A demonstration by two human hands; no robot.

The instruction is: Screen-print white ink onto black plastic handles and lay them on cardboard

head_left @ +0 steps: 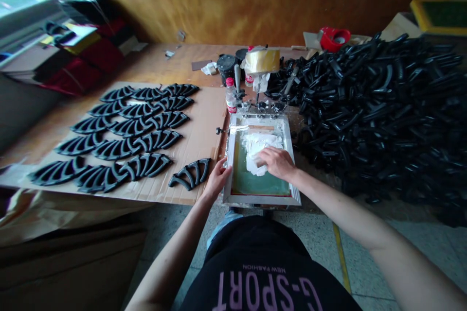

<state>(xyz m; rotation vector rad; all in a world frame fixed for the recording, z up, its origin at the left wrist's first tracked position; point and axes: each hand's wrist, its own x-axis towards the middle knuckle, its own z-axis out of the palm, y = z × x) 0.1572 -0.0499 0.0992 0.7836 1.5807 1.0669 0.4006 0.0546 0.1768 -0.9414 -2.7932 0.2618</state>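
Observation:
A metal-framed screen [260, 185] with a green mesh lies at the table's front edge. On the mesh, my right hand [276, 161] has its fingers closed on a crumpled white cloth [255, 148]. My left hand [219, 175] rests at the frame's left side, fingers apart, with nothing seen in it. Across the far part of the screen lies a wooden strip [260, 128] with white material at its left end. Clamps [262, 107] stand at the frame's far edge.
Curved black parts [146, 141] lie in rows on cardboard [204, 131] at the left. A large heap of black parts [368, 102] fills the right. Behind the frame stand a red-capped bottle [230, 96], a black tub [226, 68] and a yellow tape roll [261, 60].

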